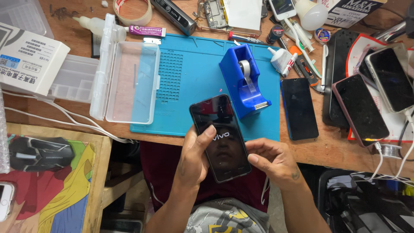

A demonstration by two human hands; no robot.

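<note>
I'd keep my left hand (pixel 194 157) cradling the black phone (pixel 221 137) above the surface's (pixel 332 149) near edge — thumb light on the glass (screen lit) — while my right hand (pixel 274 159) pinches its lower right edge steady.

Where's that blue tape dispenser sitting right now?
In the head view, the blue tape dispenser stands on the right part of the blue work mat, just above the phone held in both hands, left of a dark phone lying flat.

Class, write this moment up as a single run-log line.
left hand: holds black phone, thumb on screen | right hand: steadies phone's right edge | beyond: blue tape dispenser on blue mat
</note>
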